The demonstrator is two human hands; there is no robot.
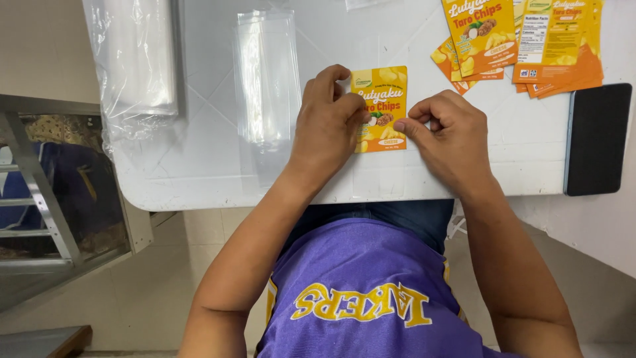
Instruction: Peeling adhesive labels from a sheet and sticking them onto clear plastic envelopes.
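Both hands work on one yellow-orange label [382,106], which lies flat on the white surface [199,159] near its front edge. The left hand [328,126] pinches the label's left edge with curled fingers. The right hand [447,132] pinches the lower right corner between thumb and forefinger (remaining fingers folded). A clear plastic bag [267,79] lies just left of the left hand. More labels [523,40] are stacked at the far right, beside a black pad [598,139].
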